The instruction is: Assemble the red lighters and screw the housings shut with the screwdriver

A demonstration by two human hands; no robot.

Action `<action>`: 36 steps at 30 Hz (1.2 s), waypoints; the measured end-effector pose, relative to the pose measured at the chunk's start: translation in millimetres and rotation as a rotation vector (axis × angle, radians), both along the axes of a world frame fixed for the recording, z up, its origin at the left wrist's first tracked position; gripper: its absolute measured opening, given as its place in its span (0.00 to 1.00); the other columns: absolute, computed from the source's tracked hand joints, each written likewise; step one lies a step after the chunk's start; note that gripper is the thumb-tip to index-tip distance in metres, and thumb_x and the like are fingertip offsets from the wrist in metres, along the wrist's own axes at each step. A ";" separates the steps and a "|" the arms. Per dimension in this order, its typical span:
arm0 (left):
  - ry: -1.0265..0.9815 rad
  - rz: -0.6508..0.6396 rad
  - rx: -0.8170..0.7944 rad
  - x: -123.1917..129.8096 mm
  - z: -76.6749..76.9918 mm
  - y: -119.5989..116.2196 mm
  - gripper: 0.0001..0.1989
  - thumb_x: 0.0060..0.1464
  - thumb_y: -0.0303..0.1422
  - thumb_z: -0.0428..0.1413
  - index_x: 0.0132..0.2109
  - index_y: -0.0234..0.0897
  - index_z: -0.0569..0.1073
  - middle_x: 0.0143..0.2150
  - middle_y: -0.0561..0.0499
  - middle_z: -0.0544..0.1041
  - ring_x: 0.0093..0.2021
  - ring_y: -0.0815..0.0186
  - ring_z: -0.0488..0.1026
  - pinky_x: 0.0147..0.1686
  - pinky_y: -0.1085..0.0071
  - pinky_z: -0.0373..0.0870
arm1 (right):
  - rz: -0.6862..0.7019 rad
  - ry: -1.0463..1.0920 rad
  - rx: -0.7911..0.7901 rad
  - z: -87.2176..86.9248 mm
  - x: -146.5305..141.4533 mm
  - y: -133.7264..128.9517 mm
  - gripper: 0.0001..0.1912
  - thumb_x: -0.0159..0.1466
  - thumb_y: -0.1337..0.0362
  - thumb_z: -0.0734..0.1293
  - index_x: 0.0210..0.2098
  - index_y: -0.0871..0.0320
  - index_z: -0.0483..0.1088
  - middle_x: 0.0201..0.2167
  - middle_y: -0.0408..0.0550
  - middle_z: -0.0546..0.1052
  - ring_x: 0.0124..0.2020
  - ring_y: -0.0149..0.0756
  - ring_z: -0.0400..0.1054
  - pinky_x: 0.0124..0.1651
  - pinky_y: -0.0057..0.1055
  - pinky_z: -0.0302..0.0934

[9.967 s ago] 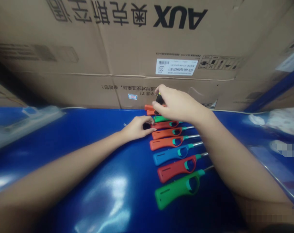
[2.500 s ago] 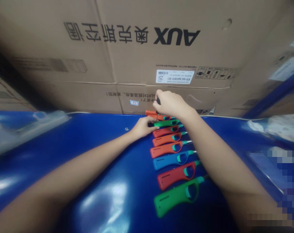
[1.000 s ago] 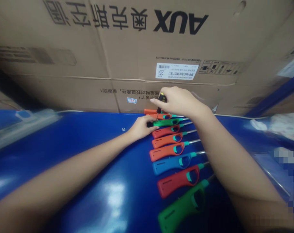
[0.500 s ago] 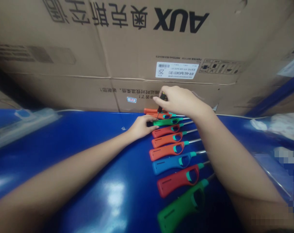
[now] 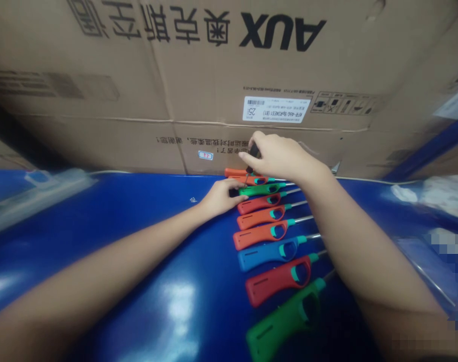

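Several gas lighters lie side by side in a row running away from me, their metal tubes pointing right. My left hand (image 5: 220,197) is closed around the handle end of a small green lighter (image 5: 261,189) near the far end. Above it, my right hand (image 5: 276,157) grips a screwdriver (image 5: 254,151) with a dark handle, its thin shaft pointing down at that lighter's handle. The exact spot the tip touches is too small to tell. Beyond it lie orange lighters (image 5: 236,172). Closer to me are a red lighter (image 5: 256,203), a blue lighter (image 5: 266,254) and a large green lighter (image 5: 278,329).
A large cardboard box (image 5: 199,85) stands like a wall behind the blue surface (image 5: 149,281). Clear plastic packaging (image 5: 44,196) lies at the left. At the right are a white patterned bag (image 5: 446,193) and a blue bar (image 5: 429,143). Tiny bits (image 5: 193,200) lie left of my left hand.
Almost nothing differs. My right hand and the screwdriver have shifted very slightly; my left hand stays on the green lighter.
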State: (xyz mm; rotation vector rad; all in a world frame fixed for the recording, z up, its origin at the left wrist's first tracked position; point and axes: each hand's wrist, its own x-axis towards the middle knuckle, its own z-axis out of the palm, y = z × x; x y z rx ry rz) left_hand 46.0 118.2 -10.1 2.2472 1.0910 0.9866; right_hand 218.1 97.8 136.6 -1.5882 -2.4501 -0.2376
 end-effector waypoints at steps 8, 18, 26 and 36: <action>0.005 0.001 0.004 0.2 0.3 -0.2 0.15 0.52 0.32 0.65 0.48 0.35 0.80 0.47 0.45 0.83 0.47 0.57 0.80 0.50 0.61 0.75 | -0.001 -0.019 0.012 -0.1 0.6 0.2 0.23 0.68 0.51 0.56 0.50 0.62 0.70 0.42 0.60 0.79 0.38 0.51 0.73 0.36 0.39 0.60; 0.007 -0.001 0.003 -0.5 0.6 0.0 0.14 0.52 0.31 0.65 0.47 0.36 0.80 0.47 0.45 0.83 0.47 0.56 0.79 0.51 0.60 0.75 | 0.024 -0.025 0.016 -0.2 0.1 0.9 0.20 0.67 0.53 0.57 0.47 0.60 0.70 0.40 0.57 0.80 0.36 0.48 0.72 0.33 0.37 0.58; -0.005 0.011 0.003 1.3 3.1 -1.7 0.13 0.53 0.33 0.65 0.47 0.34 0.80 0.46 0.45 0.83 0.46 0.57 0.79 0.50 0.62 0.75 | 0.029 -0.040 -0.007 1.9 2.8 0.0 0.21 0.67 0.55 0.58 0.52 0.61 0.68 0.45 0.61 0.79 0.38 0.51 0.73 0.35 0.40 0.61; -0.040 -0.005 -0.023 1.7 2.8 -2.4 0.13 0.53 0.31 0.64 0.47 0.35 0.76 0.46 0.47 0.82 0.45 0.60 0.79 0.48 0.64 0.75 | 0.037 -0.018 0.005 -2.4 1.0 3.5 0.27 0.67 0.52 0.58 0.58 0.63 0.64 0.48 0.63 0.78 0.40 0.52 0.73 0.37 0.40 0.62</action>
